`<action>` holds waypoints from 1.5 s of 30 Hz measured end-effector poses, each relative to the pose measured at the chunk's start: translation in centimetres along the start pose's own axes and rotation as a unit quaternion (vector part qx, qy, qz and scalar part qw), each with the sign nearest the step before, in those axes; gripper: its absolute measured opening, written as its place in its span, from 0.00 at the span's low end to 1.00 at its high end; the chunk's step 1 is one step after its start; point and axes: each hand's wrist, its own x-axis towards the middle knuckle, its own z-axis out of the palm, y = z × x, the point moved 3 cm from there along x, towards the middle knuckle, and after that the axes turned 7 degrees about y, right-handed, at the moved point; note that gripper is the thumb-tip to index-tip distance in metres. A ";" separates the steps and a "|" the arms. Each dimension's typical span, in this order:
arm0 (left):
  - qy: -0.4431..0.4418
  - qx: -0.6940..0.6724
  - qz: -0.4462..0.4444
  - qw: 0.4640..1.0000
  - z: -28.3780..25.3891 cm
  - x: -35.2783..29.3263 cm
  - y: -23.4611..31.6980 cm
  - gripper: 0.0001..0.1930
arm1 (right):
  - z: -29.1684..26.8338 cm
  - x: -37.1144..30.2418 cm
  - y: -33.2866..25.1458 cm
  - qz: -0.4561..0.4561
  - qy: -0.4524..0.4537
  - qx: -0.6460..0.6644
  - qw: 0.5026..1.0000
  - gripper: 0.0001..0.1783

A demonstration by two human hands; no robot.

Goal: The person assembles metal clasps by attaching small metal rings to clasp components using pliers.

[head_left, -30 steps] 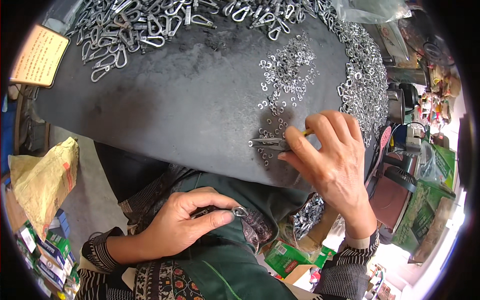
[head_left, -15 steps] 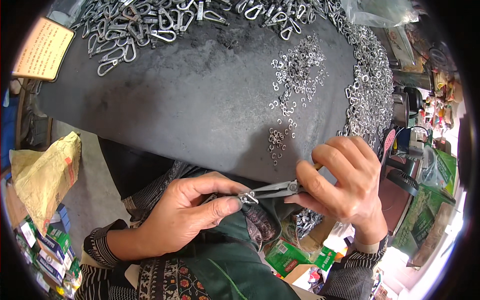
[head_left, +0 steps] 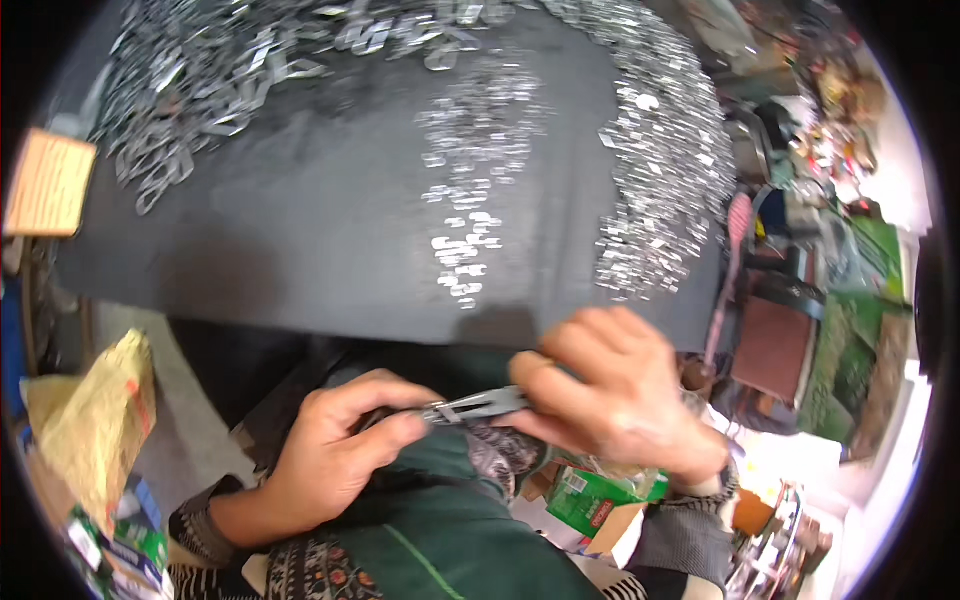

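Observation:
Over my lap, my left hand [head_left: 335, 450] pinches a small shiny metal fitting [head_left: 433, 412] between thumb and forefinger; its rear part is hidden in the hand. My right hand [head_left: 610, 395] is wrapped around long-nosed pliers [head_left: 490, 403], whose handles the fingers mostly cover. The jaws point left, with their tips at the metal fitting; blur hides whether they grip it. Beyond my hands, small open C-shaped rings [head_left: 465, 250] lie scattered on the dark tabletop [head_left: 330, 270].
Many metal snap hooks [head_left: 160, 175] are heaped at the table's far left, and small metal parts [head_left: 660, 190] along its right side. A yellow-brown sack [head_left: 100, 420] stands left. At lower right is a green box [head_left: 590, 500]. A written card [head_left: 50, 185] rests by the left edge.
The view has swung, so the table's contents sit further left and the picture is blurred. Both hands appear further left, still holding the fitting and the pliers.

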 end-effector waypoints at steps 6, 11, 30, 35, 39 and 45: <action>0.108 -0.076 -0.016 0.991 -4.3 2.2 -6.8 0.21 | 1.3 -3.3 5.8 0.210 0.207 -0.085 0.952 0.11; 0.100 -0.087 -0.049 0.990 -3.5 2.7 -7.6 0.22 | 2.0 -3.0 9.6 0.340 0.221 -0.163 0.900 0.07; 0.036 0.000 0.120 0.992 3.8 2.4 0.9 0.16 | 5.8 -1.1 -0.6 0.334 0.258 0.533 0.733 0.05; 0.058 -0.011 0.157 0.986 3.3 1.6 0.3 0.15 | 7.6 -2.0 -2.1 0.263 0.326 0.450 0.789 0.04; 0.059 -0.012 0.151 0.987 3.3 1.3 0.3 0.15 | 8.1 -1.6 -2.0 0.283 0.358 0.557 0.694 0.08; 0.041 -0.056 0.159 0.985 3.2 1.1 0.1 0.15 | 8.0 -1.6 -2.5 0.249 0.346 0.438 0.791 0.11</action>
